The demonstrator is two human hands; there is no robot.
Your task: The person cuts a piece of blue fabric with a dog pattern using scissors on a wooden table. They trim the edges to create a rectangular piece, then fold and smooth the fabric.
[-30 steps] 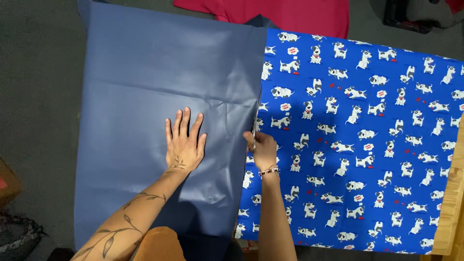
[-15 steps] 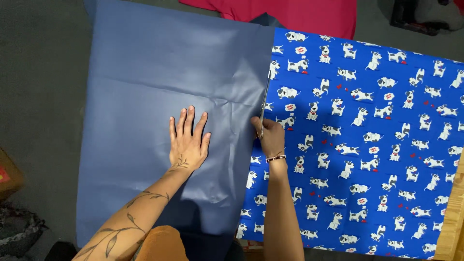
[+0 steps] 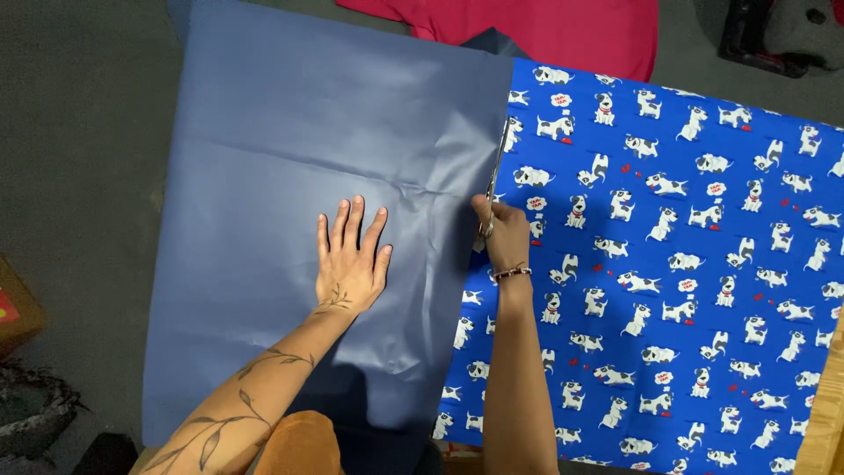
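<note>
A large plain dark-blue sheet (image 3: 290, 132) lies spread on the floor, overlapping a bright blue sheet (image 3: 686, 264) printed with white cartoon dogs. My left hand (image 3: 352, 259) rests flat, fingers spread, on the plain sheet. My right hand (image 3: 503, 236) grips a pair of scissors (image 3: 497, 171) whose blades point away from me along the plain sheet's right edge, where the two sheets meet.
A red cloth (image 3: 545, 31) lies at the far end beyond both sheets. Dark grey floor (image 3: 79, 176) surrounds the left side. A dark object (image 3: 774, 35) sits at the top right, a wooden edge (image 3: 826, 413) at the bottom right.
My right hand with the scissors has moved farther away from me along the plain sheet's right edge. My left hand has stayed pressed flat on the sheet.
</note>
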